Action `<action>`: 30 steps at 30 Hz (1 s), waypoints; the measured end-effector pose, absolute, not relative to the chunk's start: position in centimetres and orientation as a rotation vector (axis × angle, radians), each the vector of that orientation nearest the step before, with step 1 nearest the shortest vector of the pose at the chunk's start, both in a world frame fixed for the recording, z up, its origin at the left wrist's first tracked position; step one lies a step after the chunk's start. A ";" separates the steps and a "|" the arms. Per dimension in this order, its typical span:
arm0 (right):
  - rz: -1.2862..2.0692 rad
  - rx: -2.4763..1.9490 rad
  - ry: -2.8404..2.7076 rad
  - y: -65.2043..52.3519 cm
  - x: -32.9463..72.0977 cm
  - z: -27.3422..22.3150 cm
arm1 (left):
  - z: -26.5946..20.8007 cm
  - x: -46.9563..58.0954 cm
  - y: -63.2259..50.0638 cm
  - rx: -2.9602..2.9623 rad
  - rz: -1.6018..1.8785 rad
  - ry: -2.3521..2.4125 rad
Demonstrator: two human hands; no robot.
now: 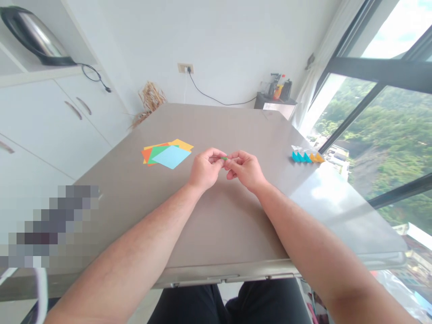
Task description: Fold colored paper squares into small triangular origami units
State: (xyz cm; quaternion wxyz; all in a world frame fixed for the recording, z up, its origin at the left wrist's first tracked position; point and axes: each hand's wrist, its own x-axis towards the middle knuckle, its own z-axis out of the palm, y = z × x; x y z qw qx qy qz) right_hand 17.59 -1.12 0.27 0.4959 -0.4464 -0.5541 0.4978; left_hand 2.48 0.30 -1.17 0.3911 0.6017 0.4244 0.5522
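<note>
Above the middle of the table, my left hand (206,167) and my right hand (245,170) meet fingertip to fingertip. Pinched between them is a small piece of green paper (224,158), mostly covered by my fingers, so its folded shape cannot be made out. Left of my hands lies a loose fan of coloured paper sheets, with a light blue sheet (172,157) on top, a green sheet (155,153) under it, and orange and yellow ones below. Over at the right edge stands a row of small folded paper pieces, blue ones (301,157) beside yellow ones (316,158).
The grey table (216,229) runs to a window (367,112) on the right. White cabinets with an electric kettle (40,38) stand at the left. Dried stalks (150,96) and a small dark stand (275,104) holding bottles are beyond the far edge. A blurred patch covers the left corner.
</note>
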 end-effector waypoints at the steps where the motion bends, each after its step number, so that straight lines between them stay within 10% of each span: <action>1: 1.200 -1.090 -1.354 -1.1 17.7 0.3 | -1.2 2.4 0.4 1.548 1.404 1.092; 30: 1.053 -1.047 -1.289 -0.9 18.0 0.3 | -0.2 2.4 -0.1 1.552 1.413 1.106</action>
